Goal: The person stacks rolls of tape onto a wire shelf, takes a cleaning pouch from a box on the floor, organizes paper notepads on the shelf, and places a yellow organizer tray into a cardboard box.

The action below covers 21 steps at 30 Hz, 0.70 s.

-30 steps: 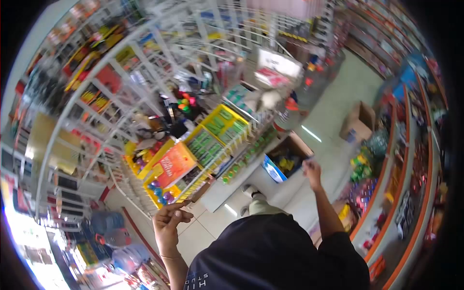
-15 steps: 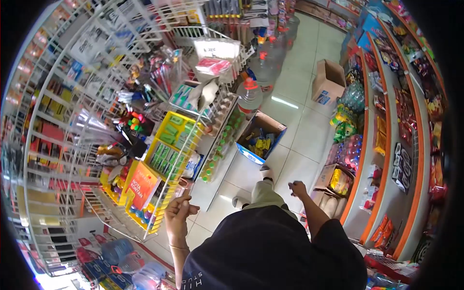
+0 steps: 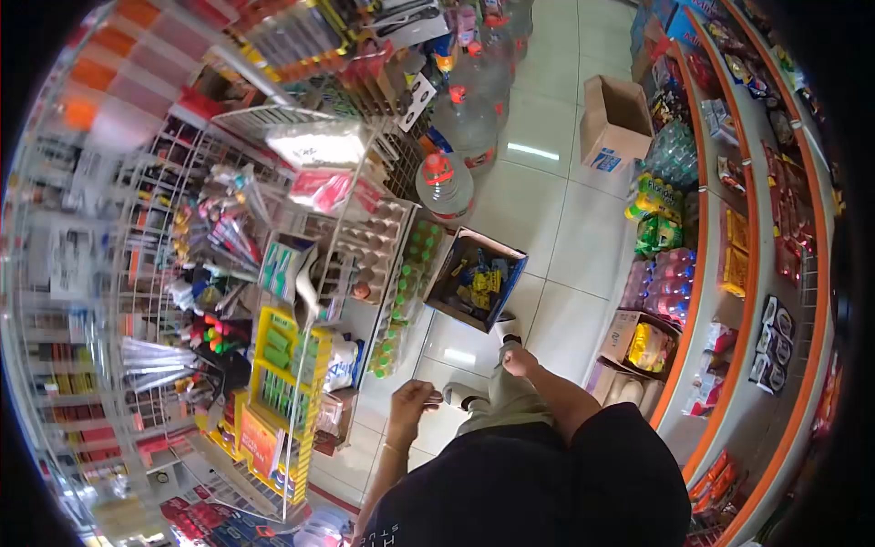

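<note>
I am standing before the open box (image 3: 458, 314) at my twelve o'clock.
My right shoe (image 3: 504, 325) is resting just beside it, calling for careful footing. My left hand (image 3: 414, 402), at eleven, is hanging half curled; my right hand (image 3: 519, 359), at one, curled tighter. Whether either is gripping anything, I cannot tell.

The right hand (image 3: 519, 362) hides its curled fingertips, and the left hand's (image 3: 415, 404) are too blurred to show whether they pinch anything. Print on the packets (image 3: 478, 284) inside the carton (image 3: 463, 315) is too small to read. The left-hand wire rack (image 3: 68, 273) smears; the bottom edge crops the black T-shirt (image 3: 519, 479).
</note>
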Available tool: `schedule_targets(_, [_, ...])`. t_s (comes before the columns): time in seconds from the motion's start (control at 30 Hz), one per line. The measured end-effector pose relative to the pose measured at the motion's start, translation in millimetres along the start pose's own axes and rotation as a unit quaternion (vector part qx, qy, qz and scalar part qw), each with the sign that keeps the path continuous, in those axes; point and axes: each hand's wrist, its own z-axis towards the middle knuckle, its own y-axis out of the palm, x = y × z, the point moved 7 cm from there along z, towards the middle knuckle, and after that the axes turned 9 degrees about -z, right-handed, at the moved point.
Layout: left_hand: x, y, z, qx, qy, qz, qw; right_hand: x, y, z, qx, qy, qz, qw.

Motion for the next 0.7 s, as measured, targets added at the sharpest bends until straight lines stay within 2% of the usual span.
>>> schedule_targets(0.1, [-14.5,26.7,48.9,0.003,-0.050,0.058,0.997,0.8,-16.3,25.1,-0.042,0.021,0.068,0.997])
schedule_targets(0.23, [-27.2,48.9,111.2,0.005,-0.049,0.067,0.996,17.7,-46.2,86.9,-0.015,0.025,0.043,0.999])
schedule_targets(0.33, [-34.4,60.8,153.6,-0.004,-0.031,0.076,0.997,37.9,-56.8,140.9,-0.002,0.082,0.076,0.994])
schedule_targets(0.4, [-45.8,57.9,183.3,-0.001,-0.019,0.122,0.992,51.8,-62.1,169.4,0.070,0.178,0.200,0.961])
schedule_targets(0.47, [-45.9,61.9,208.1,0.000,-0.002,0.191,0.982,46.9,-60.5,196.6,0.081,0.161,0.210,0.961])
schedule_targets(0.57, [-73.8,54.4,251.3,-0.005,-0.022,0.190,0.982,46.0,-51.4,230.5,0.098,0.141,0.203,0.964])
schedule_targets(0.6, [-69.8,60.6,259.6,-0.001,-0.046,0.233,0.971,46.2,-48.5,242.1,0.108,0.134,0.189,0.967])
schedule_targets(0.7, [-106.5,47.9,304.7,0.005,-0.091,0.171,0.981,58.4,-24.0,274.4,0.083,0.193,0.251,0.945])
